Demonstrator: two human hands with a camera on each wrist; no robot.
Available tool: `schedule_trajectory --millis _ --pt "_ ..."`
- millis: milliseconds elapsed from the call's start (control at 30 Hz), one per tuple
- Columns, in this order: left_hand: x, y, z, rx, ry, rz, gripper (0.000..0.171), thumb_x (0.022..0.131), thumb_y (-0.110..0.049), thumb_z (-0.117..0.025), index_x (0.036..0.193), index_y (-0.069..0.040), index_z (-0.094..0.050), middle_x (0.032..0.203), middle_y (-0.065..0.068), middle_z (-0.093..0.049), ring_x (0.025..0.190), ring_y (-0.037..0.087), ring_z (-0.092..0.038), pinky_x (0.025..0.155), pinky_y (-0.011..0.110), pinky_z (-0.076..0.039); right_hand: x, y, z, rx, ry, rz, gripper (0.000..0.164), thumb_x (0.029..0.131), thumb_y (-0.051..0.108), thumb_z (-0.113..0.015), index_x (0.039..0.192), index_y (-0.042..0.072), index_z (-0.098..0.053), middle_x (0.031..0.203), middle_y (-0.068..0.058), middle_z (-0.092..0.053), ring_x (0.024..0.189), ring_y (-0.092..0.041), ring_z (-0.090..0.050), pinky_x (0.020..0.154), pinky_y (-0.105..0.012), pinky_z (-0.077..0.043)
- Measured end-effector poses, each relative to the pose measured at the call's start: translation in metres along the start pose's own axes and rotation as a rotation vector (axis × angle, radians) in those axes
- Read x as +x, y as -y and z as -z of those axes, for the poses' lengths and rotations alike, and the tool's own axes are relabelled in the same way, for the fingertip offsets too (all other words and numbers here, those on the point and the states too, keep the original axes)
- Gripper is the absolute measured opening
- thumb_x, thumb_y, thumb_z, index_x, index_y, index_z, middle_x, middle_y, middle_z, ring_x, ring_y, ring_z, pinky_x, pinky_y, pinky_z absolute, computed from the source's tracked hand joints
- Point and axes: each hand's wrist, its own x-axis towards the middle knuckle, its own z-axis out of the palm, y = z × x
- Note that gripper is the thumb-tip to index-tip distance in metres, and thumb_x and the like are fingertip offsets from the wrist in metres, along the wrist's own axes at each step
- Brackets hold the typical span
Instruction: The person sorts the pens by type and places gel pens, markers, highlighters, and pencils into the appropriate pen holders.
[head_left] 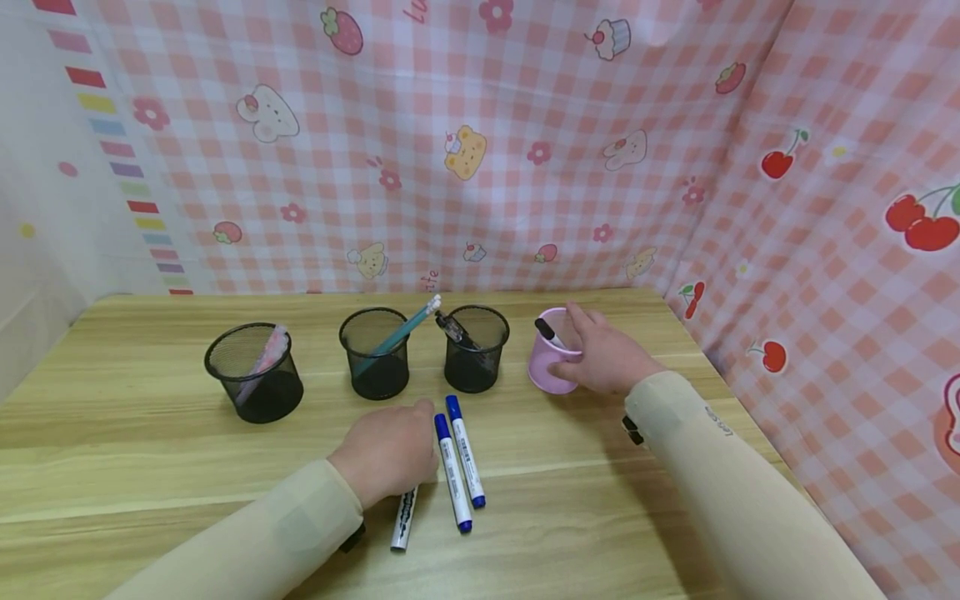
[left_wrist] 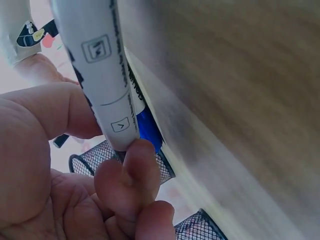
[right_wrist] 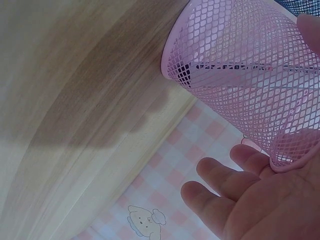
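My left hand is over the wooden table, pinching a white marker with black print between thumb and fingertips. The left wrist view shows this marker close up, its lower end at the fingertips. Just right of that hand lie two white markers with blue caps, a nearer one and a farther one. At the right, my right hand grips the upper part of a pink mesh pen cup, thumb on the near side. A black-capped marker leans inside the cup.
Three black mesh cups stand in a row: the left one holds a pink pen, the middle one teal pencils, the right one black pens. A pink checked cloth hangs behind the table and along its right side.
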Motion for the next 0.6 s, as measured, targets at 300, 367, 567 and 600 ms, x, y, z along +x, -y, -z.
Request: schedule_trajectory --millis 300,367,567,600 --pt "-0.0005 -0.0009 -0.0003 -0.028 -0.013 0.002 0.037 0.094 -0.017 -0.069 0.126 -0.001 -0.058 0.079 0.004 -0.062 0.06 0.019 -0.057 0.052 0.032 -0.045 -0.0002 -0.0003 -0.0003 0.001 0.002 -0.002 0.115 0.092 0.054 -0.074 0.17 0.009 -0.003 0.173 -0.025 -0.018 0.142 -0.052 -0.049 0.119 -0.064 -0.04" --pt "-0.0006 -0.001 -0.0004 -0.031 -0.021 0.0 0.035 0.095 -0.018 -0.069 0.124 -0.003 -0.058 0.078 0.003 -0.061 0.06 0.019 -0.057 0.052 0.032 -0.044 -0.0004 0.0003 0.0001 0.0 0.002 -0.001 0.115 0.092 0.054 -0.074 0.17 0.008 -0.003 0.173 -0.026 -0.018 0.143 -0.052 -0.049 0.119 -0.064 -0.04" --pt "-0.0007 -0.0021 -0.0002 -0.038 -0.016 0.009 0.036 0.096 -0.021 -0.07 0.125 -0.004 -0.057 0.078 0.003 -0.06 0.06 0.019 -0.057 0.052 0.032 -0.044 -0.001 0.0014 0.0009 -0.002 0.0 0.0 0.114 0.093 0.054 -0.074 0.17 0.007 -0.004 0.173 -0.026 -0.019 0.143 -0.052 -0.049 0.119 -0.064 -0.04" --pt "-0.0006 -0.0023 -0.0001 -0.038 -0.016 0.009 0.035 0.096 -0.021 -0.07 0.124 -0.005 -0.057 0.077 0.003 -0.061 0.059 0.019 -0.057 0.052 0.032 -0.044 -0.0011 0.0015 0.001 -0.001 0.0 -0.001 0.114 0.093 0.054 -0.074 0.17 0.007 -0.004 0.173 -0.026 -0.019 0.143 -0.052 -0.048 0.119 -0.064 -0.04"
